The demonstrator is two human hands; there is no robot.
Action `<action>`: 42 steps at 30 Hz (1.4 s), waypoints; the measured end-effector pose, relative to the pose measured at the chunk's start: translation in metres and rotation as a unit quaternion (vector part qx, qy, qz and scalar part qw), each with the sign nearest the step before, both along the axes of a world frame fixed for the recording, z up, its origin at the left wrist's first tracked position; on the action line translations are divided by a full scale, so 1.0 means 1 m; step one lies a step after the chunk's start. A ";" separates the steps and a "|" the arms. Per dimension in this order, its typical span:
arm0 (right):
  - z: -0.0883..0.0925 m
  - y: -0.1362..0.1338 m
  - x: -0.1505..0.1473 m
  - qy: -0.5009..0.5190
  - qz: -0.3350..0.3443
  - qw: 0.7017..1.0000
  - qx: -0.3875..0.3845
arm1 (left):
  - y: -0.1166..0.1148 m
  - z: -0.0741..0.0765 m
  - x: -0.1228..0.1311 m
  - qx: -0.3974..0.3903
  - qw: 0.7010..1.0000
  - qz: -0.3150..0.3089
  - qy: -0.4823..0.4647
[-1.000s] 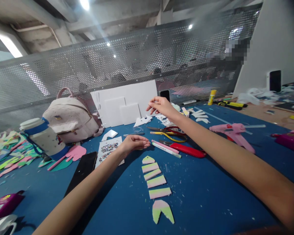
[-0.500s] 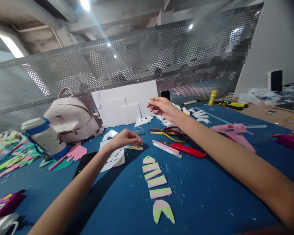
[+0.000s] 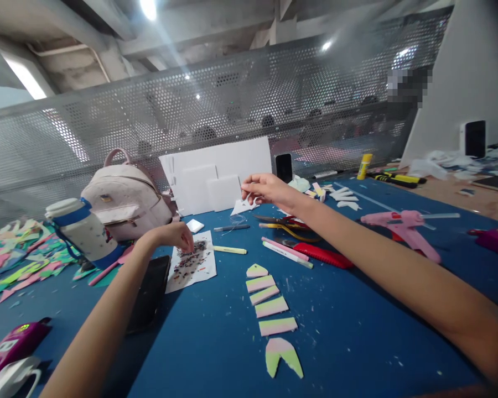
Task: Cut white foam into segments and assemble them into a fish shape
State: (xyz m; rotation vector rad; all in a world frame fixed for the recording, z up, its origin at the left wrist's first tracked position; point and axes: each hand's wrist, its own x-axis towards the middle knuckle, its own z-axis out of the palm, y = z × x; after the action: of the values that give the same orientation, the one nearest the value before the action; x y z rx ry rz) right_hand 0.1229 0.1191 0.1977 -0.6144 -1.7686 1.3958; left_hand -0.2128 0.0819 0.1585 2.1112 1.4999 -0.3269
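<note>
My left hand (image 3: 176, 236) hangs low over a white paper (image 3: 205, 265) scattered with tiny dark bits, its fingers bent down and together; whatever they hold is too small to make out. Raised over the back of the table, my right hand (image 3: 260, 189) has slightly curled fingers near white card pieces, and I cannot tell whether anything is between them. Pink-and-green foam strips (image 3: 271, 307) form a fish-like column in the middle, with a pointed piece (image 3: 257, 271) at the top and a forked tail piece (image 3: 283, 354) at the bottom.
Pens (image 3: 286, 254), a red cutter (image 3: 323, 255) and scissors lie mid-table. A pink glue gun (image 3: 410, 226) rests at the right. A bottle (image 3: 81, 232), backpack (image 3: 128, 193) and foam scraps stand at the left. A black phone (image 3: 151, 287) lies beside the paper.
My left hand has moved left, from near the yellow pen to over the speckled paper. My right hand has shifted slightly left and down. The view has turned a little.
</note>
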 end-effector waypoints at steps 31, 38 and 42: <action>0.000 -0.003 -0.001 -0.034 0.006 0.999 0.023 | 0.024 -0.037 0.017 0.027 0.994 -0.098 0.035; 0.000 -0.004 -0.001 -0.037 0.005 0.999 0.023 | 0.024 -0.041 0.017 0.021 0.995 -0.091 0.041; -0.001 -0.002 -0.001 -0.037 0.005 0.999 0.024 | 0.021 -0.038 0.017 0.025 0.995 -0.090 0.030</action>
State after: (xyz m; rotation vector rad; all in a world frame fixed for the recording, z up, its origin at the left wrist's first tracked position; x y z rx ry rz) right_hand 0.1218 0.1168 0.1968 -0.6399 -1.8610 1.3488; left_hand -0.1955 0.1028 0.1205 2.3019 1.3671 -0.4257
